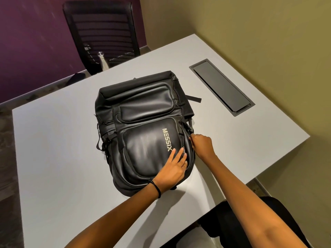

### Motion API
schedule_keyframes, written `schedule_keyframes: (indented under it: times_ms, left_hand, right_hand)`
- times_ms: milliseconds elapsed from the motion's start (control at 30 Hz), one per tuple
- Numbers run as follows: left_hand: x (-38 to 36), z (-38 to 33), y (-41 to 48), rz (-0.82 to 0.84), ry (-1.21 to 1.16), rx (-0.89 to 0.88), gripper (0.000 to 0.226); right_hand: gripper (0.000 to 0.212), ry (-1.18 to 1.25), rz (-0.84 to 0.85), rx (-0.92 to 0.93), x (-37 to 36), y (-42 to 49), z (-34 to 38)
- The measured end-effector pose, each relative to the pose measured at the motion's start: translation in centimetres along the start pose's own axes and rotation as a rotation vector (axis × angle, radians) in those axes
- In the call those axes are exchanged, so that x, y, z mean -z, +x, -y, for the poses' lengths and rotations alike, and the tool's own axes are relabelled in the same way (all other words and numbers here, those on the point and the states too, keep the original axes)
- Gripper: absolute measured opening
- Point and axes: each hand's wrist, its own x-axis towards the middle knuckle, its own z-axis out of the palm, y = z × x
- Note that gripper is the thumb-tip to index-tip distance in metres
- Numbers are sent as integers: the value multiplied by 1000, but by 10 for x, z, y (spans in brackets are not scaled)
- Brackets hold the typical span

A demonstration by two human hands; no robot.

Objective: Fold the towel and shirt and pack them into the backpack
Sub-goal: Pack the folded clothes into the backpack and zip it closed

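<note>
The black leather-look backpack (143, 126) lies flat, front up, its pockets zipped, printed "MESSIX".

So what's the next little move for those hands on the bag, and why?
Probably slide the zip along the side of the backpack. The right hand pinches at it there, and the left hand lies flat on the front panel, steadying the bag. Whether that opens or closes it, I cannot tell.
</note>
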Motion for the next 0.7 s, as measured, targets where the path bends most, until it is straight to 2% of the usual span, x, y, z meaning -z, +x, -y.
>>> schedule_keyframes:
  times_ms: [233, 400, 567, 700]
  left_hand:
    - [8, -1, 2, 53, 22, -5, 28]
    - [6, -1, 2, 79, 22, -3, 25]
    - [0, 2, -3, 84, 18, -49, 31]
    - [0, 11, -12, 90, -9, -90, 44]
  right_hand:
    - [15, -89, 47, 33, 8, 12, 3]
    - [16, -71, 18, 33, 10, 21, 6]
    - [18, -35, 26, -2, 10, 18, 8]
    - [20, 105, 13, -4, 7, 10, 3]
